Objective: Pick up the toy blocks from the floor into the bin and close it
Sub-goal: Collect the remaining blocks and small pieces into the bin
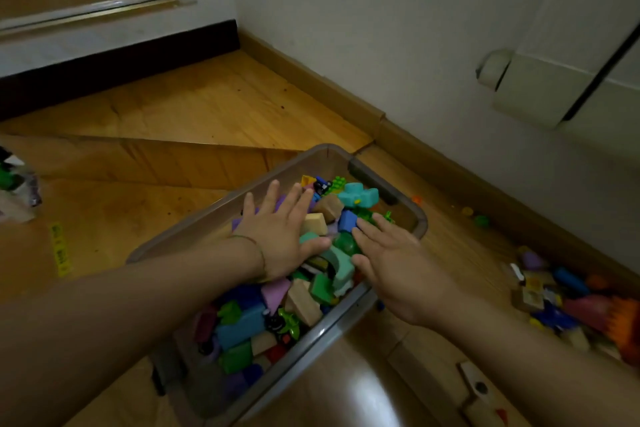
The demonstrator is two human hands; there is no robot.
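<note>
Plastic bin [188, 231] full of toy blocks [242, 324] (left hand [280, 236], right hand [398, 274] above)

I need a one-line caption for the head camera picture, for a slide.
Left hand and right hand spread flat over the toy blocks in the bin; loose blocks lie on the floor.

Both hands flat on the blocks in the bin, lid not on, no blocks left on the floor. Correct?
Not quite: the head view shows a pile of loose blocks on the floor by the wall, right of the bin. The rest holds: left hand and right hand rest flat on the bin's contents, and no lid is on it.
</note>
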